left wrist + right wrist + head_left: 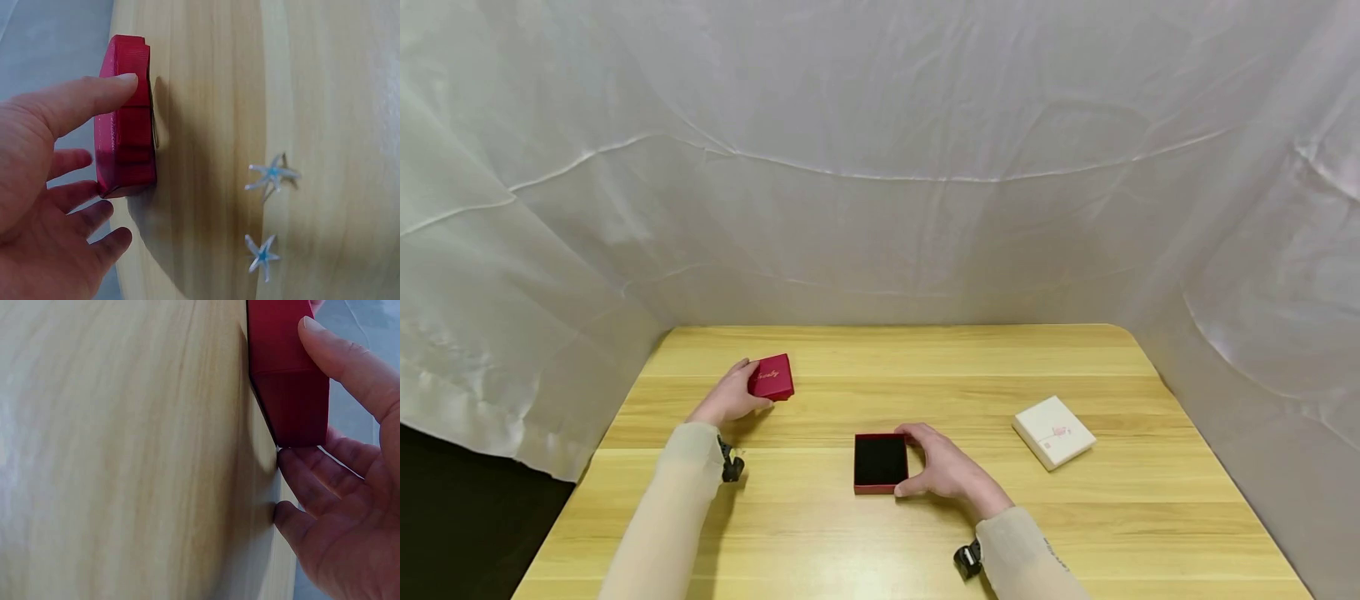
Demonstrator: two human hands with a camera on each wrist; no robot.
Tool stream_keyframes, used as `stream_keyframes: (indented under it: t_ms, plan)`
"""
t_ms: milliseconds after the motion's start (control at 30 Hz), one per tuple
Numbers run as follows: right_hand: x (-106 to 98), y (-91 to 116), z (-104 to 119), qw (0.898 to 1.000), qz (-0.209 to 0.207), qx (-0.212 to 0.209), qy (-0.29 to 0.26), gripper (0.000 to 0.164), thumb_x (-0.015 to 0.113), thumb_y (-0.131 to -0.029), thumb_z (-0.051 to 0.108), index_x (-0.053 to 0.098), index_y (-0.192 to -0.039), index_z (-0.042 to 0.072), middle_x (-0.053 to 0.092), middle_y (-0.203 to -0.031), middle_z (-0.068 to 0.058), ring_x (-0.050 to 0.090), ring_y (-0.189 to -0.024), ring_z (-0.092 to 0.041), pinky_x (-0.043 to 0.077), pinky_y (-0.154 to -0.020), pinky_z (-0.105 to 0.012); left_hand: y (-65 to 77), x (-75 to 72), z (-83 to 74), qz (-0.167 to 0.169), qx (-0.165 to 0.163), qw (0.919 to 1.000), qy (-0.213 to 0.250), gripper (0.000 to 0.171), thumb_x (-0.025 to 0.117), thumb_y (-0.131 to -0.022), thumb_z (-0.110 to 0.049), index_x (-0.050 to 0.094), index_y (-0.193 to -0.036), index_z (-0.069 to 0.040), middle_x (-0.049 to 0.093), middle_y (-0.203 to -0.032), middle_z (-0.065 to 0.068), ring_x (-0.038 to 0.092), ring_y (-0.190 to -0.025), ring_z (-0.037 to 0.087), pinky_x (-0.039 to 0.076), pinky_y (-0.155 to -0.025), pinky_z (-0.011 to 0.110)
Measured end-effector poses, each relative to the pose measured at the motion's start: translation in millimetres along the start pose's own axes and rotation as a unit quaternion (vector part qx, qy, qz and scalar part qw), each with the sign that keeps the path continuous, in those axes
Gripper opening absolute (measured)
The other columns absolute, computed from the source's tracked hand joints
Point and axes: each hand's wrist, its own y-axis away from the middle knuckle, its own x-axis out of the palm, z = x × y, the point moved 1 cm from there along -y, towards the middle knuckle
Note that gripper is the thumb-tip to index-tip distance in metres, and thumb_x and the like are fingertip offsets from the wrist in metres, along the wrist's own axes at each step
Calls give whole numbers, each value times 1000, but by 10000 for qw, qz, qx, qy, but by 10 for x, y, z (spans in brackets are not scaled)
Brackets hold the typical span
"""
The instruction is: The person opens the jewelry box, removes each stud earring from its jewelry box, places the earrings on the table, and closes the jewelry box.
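At the far left of the table, my left hand (730,397) holds a red jewelry box lid (772,377) with gold lettering on top. Its thumb lies along the lid's ribbon-trimmed side (134,112), the fingers on the opposite side. Nearer the middle sits an open red jewelry box (882,490) with a black lining. My right hand (951,468) grips this box from its right, thumb at the near corner and fingers at the far one. In the left wrist view, two small star-shaped pieces with blue centres, one star (273,174) and another star (262,257), lie on the wood.
To the right on the wooden table (970,367) lies a closed white box (1054,432) with a pink flower print. White cloth (880,242) hangs behind the table and along both sides. Each wrist carries a small black camera.
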Motion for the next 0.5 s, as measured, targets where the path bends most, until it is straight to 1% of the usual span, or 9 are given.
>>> stream_keyframes:
  t_ms: [133,367,500]
  plan:
    - [0,-3,-4,10000,-6,13,-2,84,93,-65,22,50,-136,5,52,-137,-11,46,-127,-30,33,-108,-52,-3,11,-3,20,71,9999,-104,83,77,-83,-16,31,-144,15,19,-151,37,33,-130,53,33,-105,61]
    - [5,-2,-6,10000,-21,-6,14,85,93,-65,23,50,-137,5,51,-137,-12,46,-128,-31,33,-108,-53,-6,-9,-14,-111,86,9999,-14,76,79,-79,-10,41,-140,14,32,-141,35,43,-120,47,36,-104,58]
    - [8,3,-12,10000,-31,-12,27,85,93,-65,23,50,-137,5,51,-137,-11,46,-127,-31,34,-108,-52,-4,-10,-12,-85,125,9999,-48,74,82,-76,-10,45,-136,14,38,-134,34,46,-112,43,41,-99,56]
